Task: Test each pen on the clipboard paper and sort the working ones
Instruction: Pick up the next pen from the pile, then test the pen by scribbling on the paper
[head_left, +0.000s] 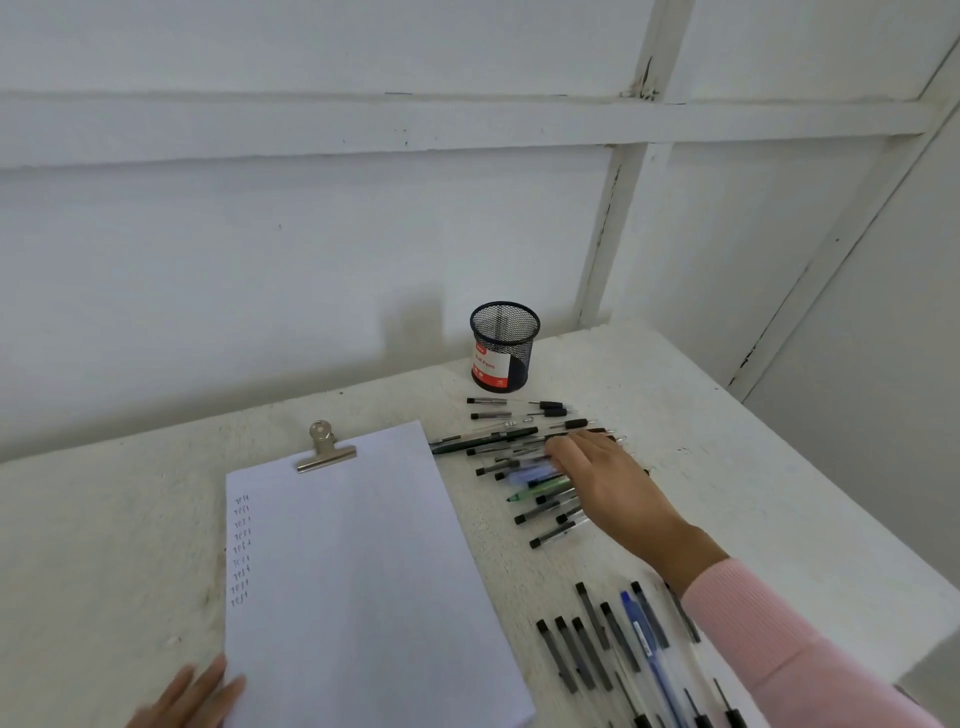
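Observation:
White paper (363, 571) lies under a metal clip (324, 448) on the clipboard, with a column of small test marks (241, 551) down its left side. To its right lies a loose heap of pens (524, 467), among them a green one (540, 488). My right hand (602, 478) reaches over that heap, fingertips touching a blurred pen; whether it holds one I cannot tell. A second group of pens (613, 644), one of them blue, lies near the front right. My left hand (192, 696) rests flat on the paper's lower left corner.
A black mesh pen cup (503, 345) with a red and white label stands behind the heap, near the wall. The white table (753, 467) ends at a right edge close to the pens. White panelled walls enclose the corner.

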